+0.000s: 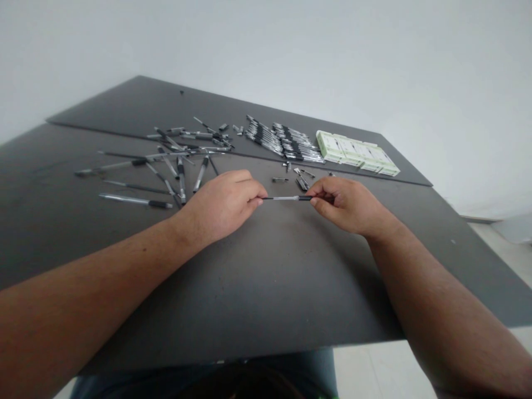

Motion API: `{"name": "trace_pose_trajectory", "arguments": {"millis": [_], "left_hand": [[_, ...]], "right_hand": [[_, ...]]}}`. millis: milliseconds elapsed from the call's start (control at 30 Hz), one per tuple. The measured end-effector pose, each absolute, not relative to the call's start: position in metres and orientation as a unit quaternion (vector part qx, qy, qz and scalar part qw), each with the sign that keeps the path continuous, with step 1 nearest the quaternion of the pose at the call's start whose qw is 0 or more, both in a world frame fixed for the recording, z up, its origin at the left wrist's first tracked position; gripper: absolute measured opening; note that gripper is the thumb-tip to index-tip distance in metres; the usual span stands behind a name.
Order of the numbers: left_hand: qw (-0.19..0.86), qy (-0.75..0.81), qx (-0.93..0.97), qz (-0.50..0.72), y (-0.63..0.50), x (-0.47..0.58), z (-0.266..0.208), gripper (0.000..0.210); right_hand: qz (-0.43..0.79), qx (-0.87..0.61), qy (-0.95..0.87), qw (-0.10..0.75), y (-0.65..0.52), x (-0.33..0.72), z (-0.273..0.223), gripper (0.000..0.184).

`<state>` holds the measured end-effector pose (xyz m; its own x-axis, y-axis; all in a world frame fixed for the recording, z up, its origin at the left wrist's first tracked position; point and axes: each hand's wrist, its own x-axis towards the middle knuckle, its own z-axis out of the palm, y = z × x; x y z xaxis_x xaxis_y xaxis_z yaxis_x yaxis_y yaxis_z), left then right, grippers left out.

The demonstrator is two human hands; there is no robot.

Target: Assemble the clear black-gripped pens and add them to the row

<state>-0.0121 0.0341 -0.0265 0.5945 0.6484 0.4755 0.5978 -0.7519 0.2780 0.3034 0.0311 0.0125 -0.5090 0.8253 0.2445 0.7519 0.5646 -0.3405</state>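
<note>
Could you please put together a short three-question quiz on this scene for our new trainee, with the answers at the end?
1. Multiple choice: What is held between the left hand and the right hand?
A) a ruler
B) a pen
C) a cord

2. True or false: The right hand is holding nothing.

3. Fill in: From the wearer's view, the scattered pens lie to the ___ of the neat rows of pens, and the green-and-white boxes lie to the ___ of those rows.

Key:
1. B
2. False; its fingers pinch one end of the pen.
3. left; right
</note>
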Motion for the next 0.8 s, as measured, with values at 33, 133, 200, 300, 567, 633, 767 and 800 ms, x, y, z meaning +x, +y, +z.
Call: {"name": "trace_pose_trajectory", "arguments": {"millis": [33, 133, 200, 300, 567, 633, 767, 800], "left_hand": [[0.044, 0.349, 0.892, 0.283, 0.034, -0.012, -0.026, 0.026], [0.044, 0.349, 0.894, 0.279, 0.034, -0.011, -0.027, 0.027], [0.044, 0.347, 0.894, 0.28, 0.034, -0.011, -0.027, 0.027], [0.043, 0.343, 0.896, 0.281, 0.034, -0.012, -0.028, 0.028], [0.048, 0.333, 0.9, 0.278, 0.032, -0.011, -0.026, 0.025], [0.053, 0.334, 0.899, 0.277, 0.03, -0.01, -0.026, 0.023], [0.068, 0.336, 0.899, 0.272, 0.027, -0.008, -0.028, 0.021], [0.072, 0.334, 0.9, 0.27, 0.026, -0.007, -0.029, 0.021]], "right_hand": [[0.096, -0.457, -0.863, 0.192, 0.031, 0.303, 0.012, 0.016], [0.098, -0.455, -0.864, 0.189, 0.031, 0.303, 0.012, 0.016], [0.099, -0.453, -0.866, 0.187, 0.031, 0.302, 0.013, 0.015], [0.096, -0.449, -0.869, 0.183, 0.03, 0.301, 0.013, 0.014], [0.077, -0.428, -0.882, 0.18, 0.029, 0.297, 0.009, 0.018], [0.079, -0.425, -0.884, 0.176, 0.028, 0.293, 0.008, 0.018], [0.104, -0.423, -0.884, 0.169, 0.024, 0.282, 0.004, 0.015], [0.112, -0.423, -0.883, 0.17, 0.022, 0.279, 0.002, 0.014]]}}
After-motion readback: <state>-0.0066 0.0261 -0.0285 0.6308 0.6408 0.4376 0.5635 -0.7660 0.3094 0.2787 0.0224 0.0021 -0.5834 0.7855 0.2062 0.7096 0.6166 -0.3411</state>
